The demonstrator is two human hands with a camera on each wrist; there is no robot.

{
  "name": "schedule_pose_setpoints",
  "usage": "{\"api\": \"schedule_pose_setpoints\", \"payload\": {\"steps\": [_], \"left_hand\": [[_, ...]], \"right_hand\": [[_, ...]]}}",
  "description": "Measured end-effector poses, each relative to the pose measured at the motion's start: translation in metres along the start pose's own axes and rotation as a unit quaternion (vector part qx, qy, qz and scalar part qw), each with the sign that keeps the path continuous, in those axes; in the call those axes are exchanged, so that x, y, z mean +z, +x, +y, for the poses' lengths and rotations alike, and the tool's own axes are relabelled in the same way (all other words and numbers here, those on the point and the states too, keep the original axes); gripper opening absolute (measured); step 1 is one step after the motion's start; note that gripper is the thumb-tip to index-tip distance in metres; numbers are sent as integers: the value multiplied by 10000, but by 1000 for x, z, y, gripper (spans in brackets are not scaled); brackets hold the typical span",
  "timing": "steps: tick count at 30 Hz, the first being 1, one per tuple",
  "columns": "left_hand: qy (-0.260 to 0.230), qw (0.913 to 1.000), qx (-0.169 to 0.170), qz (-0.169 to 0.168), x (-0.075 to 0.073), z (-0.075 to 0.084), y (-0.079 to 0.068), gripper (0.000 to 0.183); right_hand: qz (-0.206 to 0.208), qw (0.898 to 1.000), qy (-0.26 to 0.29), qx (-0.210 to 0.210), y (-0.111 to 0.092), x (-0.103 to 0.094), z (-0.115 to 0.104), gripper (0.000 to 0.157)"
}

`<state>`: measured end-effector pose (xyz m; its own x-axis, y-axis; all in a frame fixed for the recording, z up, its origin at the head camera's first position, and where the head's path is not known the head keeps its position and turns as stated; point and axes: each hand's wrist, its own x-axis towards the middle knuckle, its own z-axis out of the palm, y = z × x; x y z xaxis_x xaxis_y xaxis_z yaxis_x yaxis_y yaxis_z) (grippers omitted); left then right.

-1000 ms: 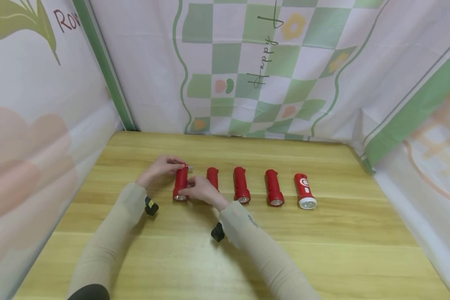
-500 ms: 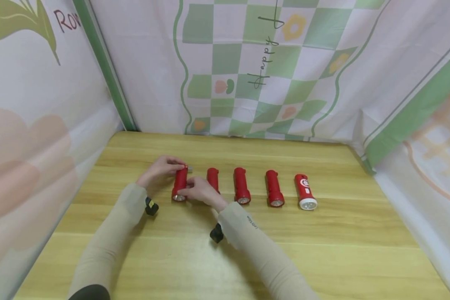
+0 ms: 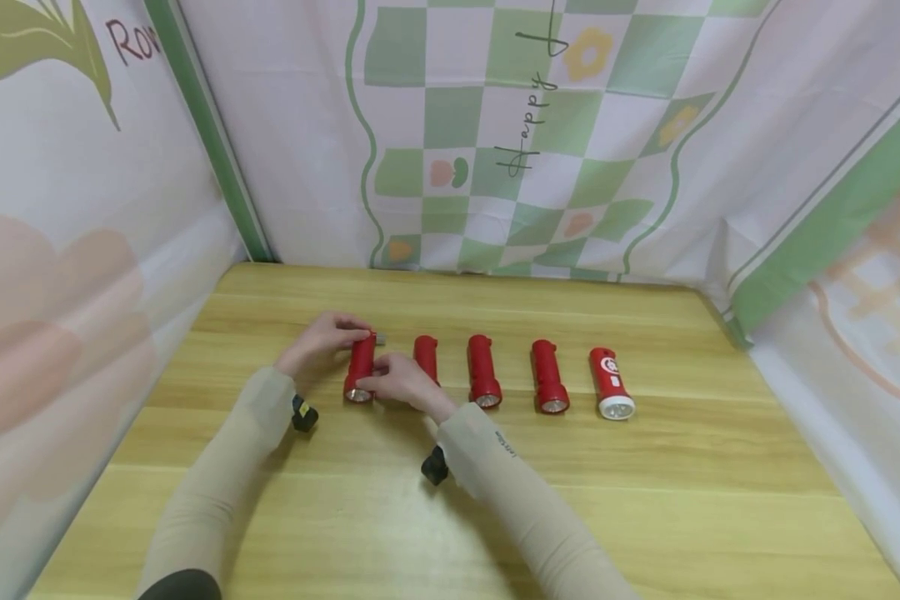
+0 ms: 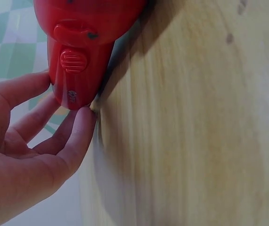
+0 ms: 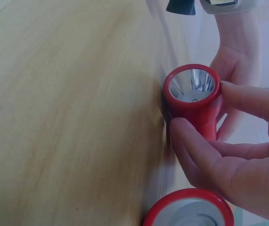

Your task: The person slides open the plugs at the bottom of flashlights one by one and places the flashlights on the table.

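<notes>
The leftmost red flashlight (image 3: 361,358) lies on the wooden table with its lens toward the near edge. My left hand (image 3: 330,333) pinches its tail end; in the left wrist view the thumb and fingertips are on the flashlight's narrow end (image 4: 73,92), below a ridged switch (image 4: 73,61). My right hand (image 3: 405,379) holds the head end, and the right wrist view shows thumb and fingers on either side of the silver-lined lens (image 5: 191,85). A small grey piece (image 3: 380,338) sticks out sideways at the tail. Another red flashlight (image 3: 425,358) is partly hidden behind my right hand.
To the right, in a loose row, lie two more red flashlights, one nearer (image 3: 483,371) and one farther along (image 3: 549,375), then a red flashlight with a white head (image 3: 611,383). Printed curtains (image 3: 307,167) hang around the table (image 3: 495,517) at the back and sides.
The held flashlight's head has shifted very slightly left, the right hand with it, early in the second. Both hands keep their hold, and the other flashlights stay put.
</notes>
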<state>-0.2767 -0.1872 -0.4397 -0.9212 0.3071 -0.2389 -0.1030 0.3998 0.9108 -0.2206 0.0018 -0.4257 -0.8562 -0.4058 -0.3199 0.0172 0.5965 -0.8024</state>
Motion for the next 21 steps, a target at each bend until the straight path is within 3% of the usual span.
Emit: {"api": "schedule_pose_setpoints", "payload": {"steps": [10,17,21], "left_hand": [[-129,9999,14,80,2,1,1,35],[-863,9956,-369,80,3,3,4,36],[-670,9967,-364,266,2,5,4,36]], "right_hand": [[69,9998,-161,139,-1,-4,-1,48],[88,9996,-59,277,-8,-13,-5,62],[133,9999,-93,51,-13,-20,-7,61]]}}
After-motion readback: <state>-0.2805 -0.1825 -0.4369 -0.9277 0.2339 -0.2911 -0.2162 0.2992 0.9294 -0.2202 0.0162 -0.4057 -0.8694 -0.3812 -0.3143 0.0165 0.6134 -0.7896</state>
